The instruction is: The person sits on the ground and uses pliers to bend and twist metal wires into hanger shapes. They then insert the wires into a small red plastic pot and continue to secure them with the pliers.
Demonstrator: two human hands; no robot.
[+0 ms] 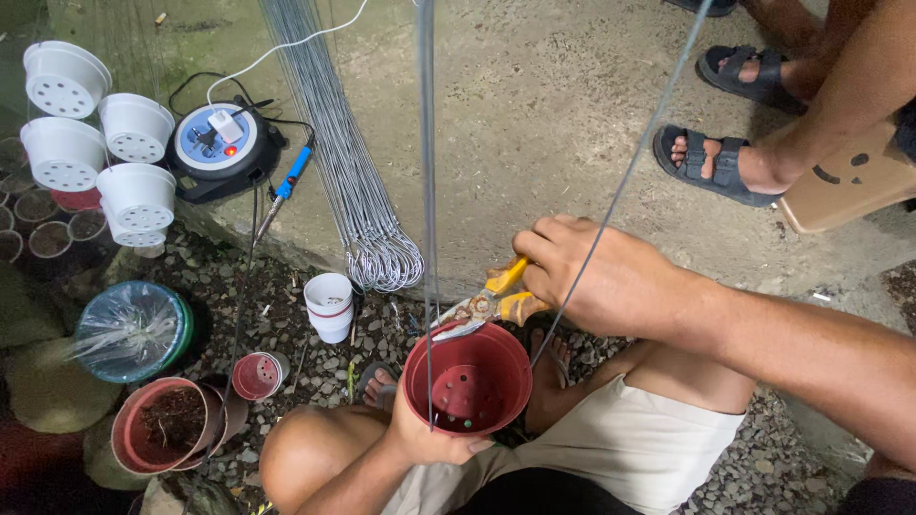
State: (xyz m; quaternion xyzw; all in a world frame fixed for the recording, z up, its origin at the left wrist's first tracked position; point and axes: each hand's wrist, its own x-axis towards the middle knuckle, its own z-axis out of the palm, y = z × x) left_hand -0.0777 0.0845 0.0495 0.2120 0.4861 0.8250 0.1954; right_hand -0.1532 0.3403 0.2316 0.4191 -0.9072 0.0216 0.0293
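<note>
My left hand point(425, 441) holds a dark red plastic pot point(468, 380) from below, its holed bottom visible inside. My right hand point(596, 272) grips yellow-handled pliers point(489, 301), whose jaws sit at the pot's far rim. Two thin wires point(426, 191) rise from the pot toward the top of the view. My knees and bare feet are below the pot.
A bundle of hooked wires point(358, 191) lies on the concrete. Several upturned white pots point(100, 133), a cable reel point(222, 143), a blue-handled soldering iron point(286, 183), a white cup point(329, 305), a soil-filled pot point(162, 424) and another person's sandalled feet point(720, 162) surround me.
</note>
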